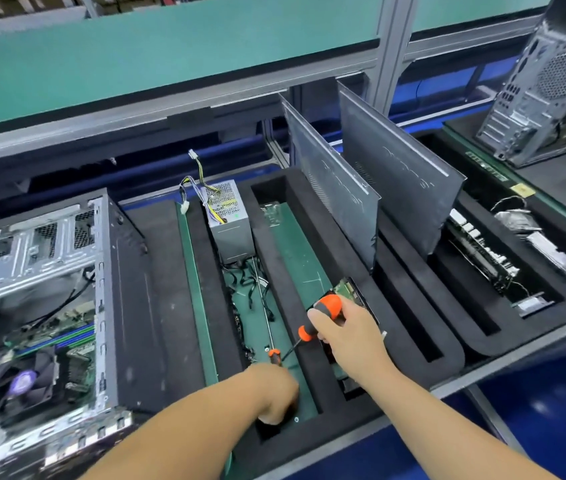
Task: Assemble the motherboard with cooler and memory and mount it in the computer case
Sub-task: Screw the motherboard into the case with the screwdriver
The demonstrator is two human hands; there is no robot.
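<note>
Factory racking with green shelves and aluminium posts runs behind the desk (413, 382), whose top is fitted with black foam trays cut into long slots. From the single head view, the computer case (66, 271) lies open on its side at the left, and the motherboard (66, 341) is already inside it, with the cooler (25, 382) fan seated on it and what look like memory slots above; whether memory sticks are fitted is too blurred to tell. Beside the case, a power supply (229, 220) stands in a green-lined slot with its cables loose, so it is not in the case. Two grey side panels (378, 202) stand upright in foam slots further right, off the case. The right hand (347, 337) grips the orange-and-grey handle of a screwdriver (323, 313), fingers curled round it, tip angled down to the left. The left hand (274, 393) reaches into the near end of the slot with fingers curled, next to a second, smaller screwdriver (274, 356); what its grip pinches, if anything, I cannot tell. Judging from this, board and cooler assembly is done and the board is placed; screwing it down seems to be the step in hand, with power supply and panels left.
</note>
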